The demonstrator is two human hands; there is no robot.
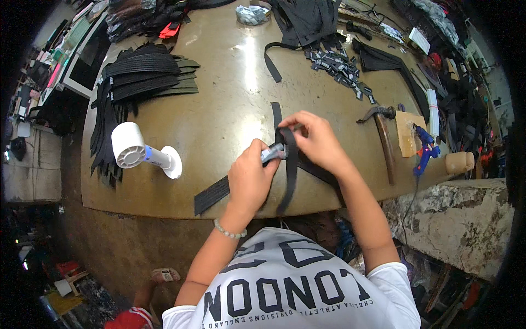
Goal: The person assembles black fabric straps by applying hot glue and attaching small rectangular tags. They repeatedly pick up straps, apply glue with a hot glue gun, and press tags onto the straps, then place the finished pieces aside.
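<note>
Close to the table's near edge, my left hand (249, 178) is closed, with thumb and fingers pinching a small silvery-grey piece (273, 154). It looks like a buckle or clip, but its shape is partly hidden. My right hand (318, 141) pinches a black webbing strap (290, 175) right beside that piece. The strap loops over at the fingertips and its blurred end hangs toward me. Beneath the hands lie more black bands, one ribbed band (212, 195) sticking out to the left and a short end (276, 112) pointing away.
A white handheld fan (159, 159) and stacked black straps (142, 74) are on the left. Small grey-and-black pieces (337, 66) lie scattered at the far right, near a clear tub (253, 15). A hammer (383, 137), blue glue gun (424, 151) and tape roll (459, 163) are rightward.
</note>
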